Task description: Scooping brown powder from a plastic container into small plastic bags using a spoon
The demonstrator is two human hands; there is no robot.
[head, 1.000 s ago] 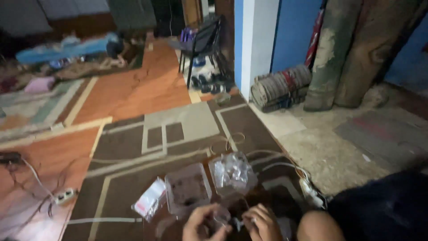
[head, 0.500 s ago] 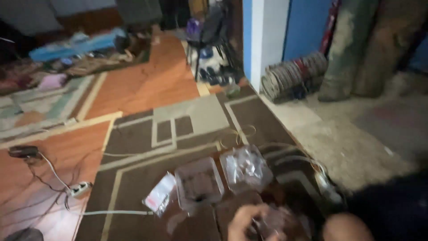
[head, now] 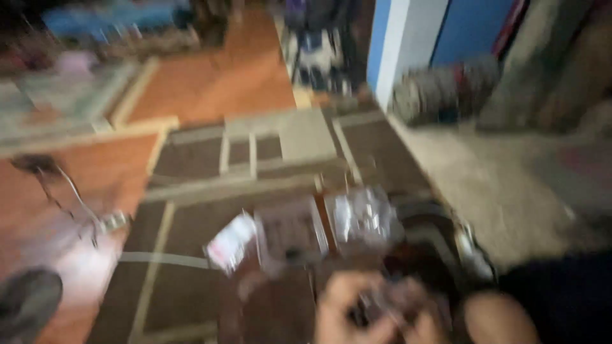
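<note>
The picture is strongly blurred. My left hand (head: 341, 307) and my right hand (head: 417, 315) are close together at the bottom edge, fingers curled around a small dark object (head: 376, 304) whose kind I cannot make out. Just beyond them on the brown carpet (head: 191, 191) lie a clear plastic box (head: 290, 230) with dark contents, a crumpled clear packet (head: 364, 220) to its right, and a small zip bag with a red and white label (head: 231, 244) to its left. My bare knee (head: 500, 318) is right of the hands.
A white power strip with cables (head: 109, 222) lies on the orange floor at left. A dark rounded thing (head: 27, 301) is at the bottom left. Further off are a rolled mat (head: 443, 95) by a blue and white wall, and chair legs (head: 315, 48).
The view has swung down and to the left and become blurrier. My hands have stayed together on the small object and sit a little higher in the picture.
</note>
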